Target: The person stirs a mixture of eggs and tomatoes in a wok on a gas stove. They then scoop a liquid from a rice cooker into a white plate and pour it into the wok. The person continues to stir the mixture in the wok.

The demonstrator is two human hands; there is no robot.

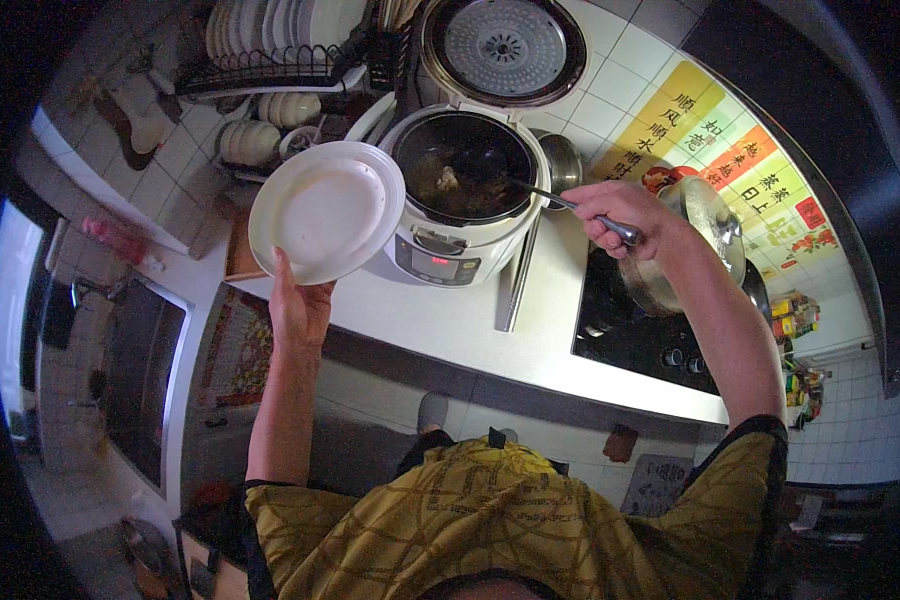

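A white electric rice cooker (450,255) stands on the counter with its lid (504,49) raised. Dark liquid and a pale chunk of food (447,178) show in its black inner pot (427,135). My left hand (300,304) holds a white plate (328,214) by its near rim, just left of the cooker; a few small specks lie on the plate. My right hand (619,217) grips the metal handle of a utensil (555,198) that reaches over the pot's right rim. The utensil's far end is hard to make out in the dark pot.
A lidded pot (649,285) stands on the black cooktop (637,345) at the right. White plates stand in a rack (270,75) at the upper left, above stacked bowls (249,142). A sink (142,382) lies at the left. The white counter edge (450,330) runs before me.
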